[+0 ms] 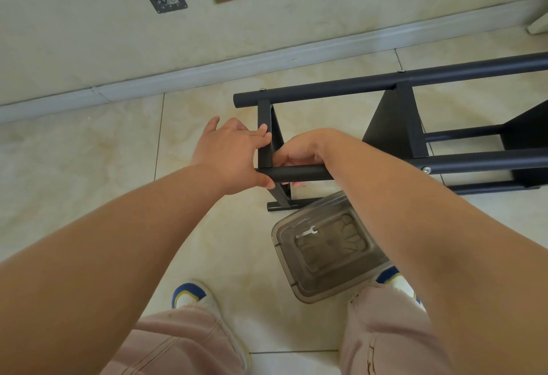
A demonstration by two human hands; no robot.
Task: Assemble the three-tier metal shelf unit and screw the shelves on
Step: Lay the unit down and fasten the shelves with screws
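— Broadly, what fills the view?

— Black metal shelf unit [397,125], largest thing here, lying on its side across the tiled floor [89,167], running from centre out past the right edge. Tubes horizontal, shelf panels standing on edge. Probably tipped over so the end joints face up within easy reach for screwing.

— And nearer the feet?

— Clear plastic tub [329,247] just beside the unit's near end, a small flat wrench [307,231] inside. Likely kept close as the parts tray.

— Hands next?

— Left hand [228,155] at the unit's end shelf panel [264,137]: fingers fairly straight, tips resting against the panel's upright edge, thumb tucked under the end of the near tube [296,173]. Seemingly steadying the two pieces square. Right hand [299,152] reaching over from the right, fingers curled down around that same tube, clasping it just beside the panel.

— So where does the joint sit relative to the fingers?

— Between both hands: panel corner touching the left fingertips, tube passing under the right palm. Screw heads [426,170] visible further along; none discernible at this corner.
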